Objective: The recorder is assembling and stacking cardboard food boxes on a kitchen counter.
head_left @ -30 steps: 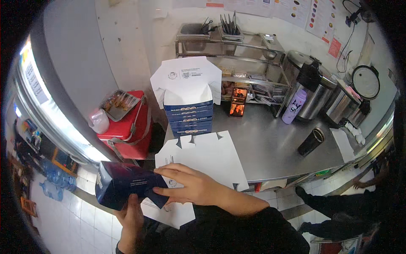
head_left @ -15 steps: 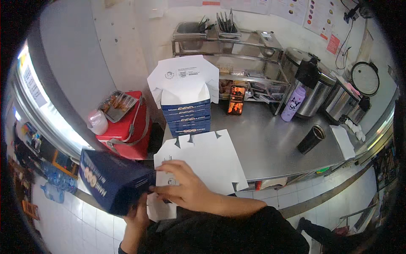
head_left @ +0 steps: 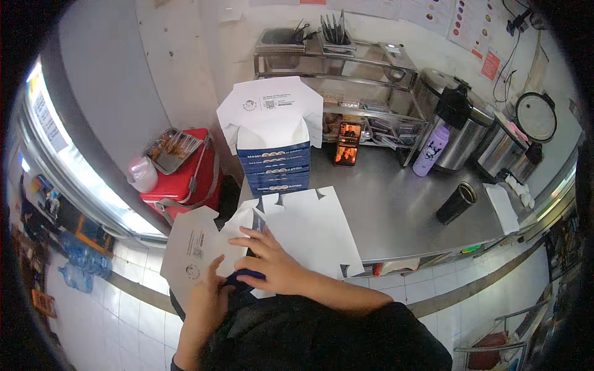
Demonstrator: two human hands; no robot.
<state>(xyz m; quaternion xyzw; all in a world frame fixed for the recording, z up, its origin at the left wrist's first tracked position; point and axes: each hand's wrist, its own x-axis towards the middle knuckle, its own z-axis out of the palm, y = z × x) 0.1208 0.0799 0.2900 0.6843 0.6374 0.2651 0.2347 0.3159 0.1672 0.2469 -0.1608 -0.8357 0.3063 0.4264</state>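
Low in front of my body is a part-folded cardboard food box, its white lid flap (head_left: 189, 247) spread out to the left and a strip of its navy outside (head_left: 247, 274) showing between my hands. My left hand (head_left: 207, 300) pinches the box's near side with bent fingers. Over the inner side of the box reaches my right hand (head_left: 275, 263), its thumb by the navy strip and its fingers curved over the white card. Beyond it, flat white box blanks (head_left: 318, 232) lie on the counter's near edge. Part of the box is hidden behind my hands.
A stack of navy boxes (head_left: 275, 170), the top one with its white lid raised, stands on the steel counter (head_left: 396, 216). Nearby are a phone (head_left: 348, 145), a purple bottle (head_left: 430, 151) and a dark tumbler (head_left: 456, 203). Left stands a red cooler bag (head_left: 185, 185) carrying a food tray.
The box has turned over in my hands: its printed navy outside faced up at left, and now its white inside and lid flap show. My left hand's fingers have come into view.
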